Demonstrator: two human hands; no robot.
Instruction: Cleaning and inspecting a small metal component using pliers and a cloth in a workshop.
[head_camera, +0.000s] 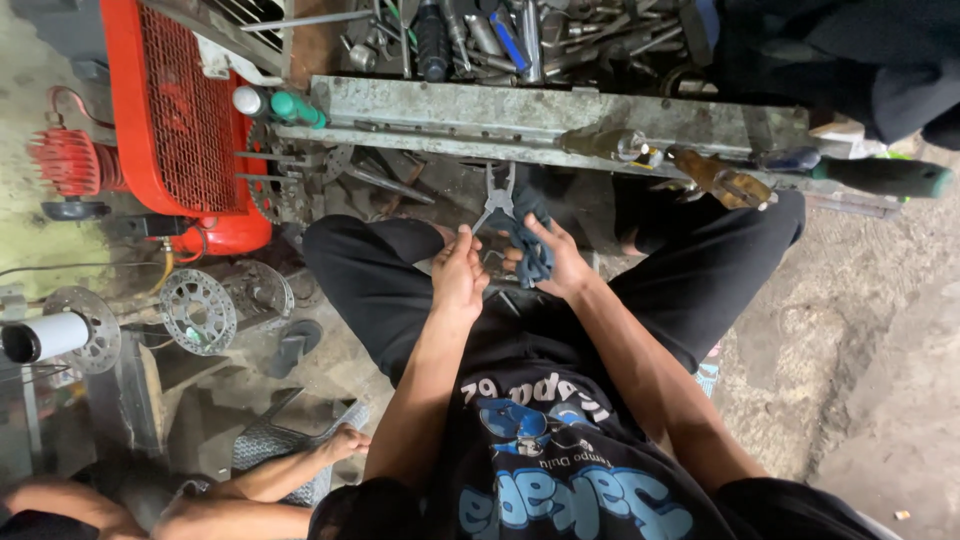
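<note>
At the middle of the frame the left hand (458, 275) has its fingertips pinched on the lower end of a pair of pliers (497, 203), whose grey handles point up toward the top of the picture. Just to the right, the right hand (558, 262) is closed around a crumpled dark blue rag (528, 250), which touches the pliers at the hinge. Both hands sit above the person's lap, between knees in black trousers (380, 285), and the two forearms run down to the lower middle of the frame over a black shirt with blue print (560, 480).

Above the hands, across the upper middle, lies a worn grey metal bench rail (480, 108) with a brown-handled tool (722, 182) and a green-handled tool (880, 176) at its right end. Behind it, at the top, is a heap of wrenches and sockets (500, 35). An orange-red air compressor (175, 110) fills the upper left. Brake discs (197, 310) lie on the floor at the left. In the lower left another person's hand (345, 442) rests on a metal grate (275, 445).
</note>
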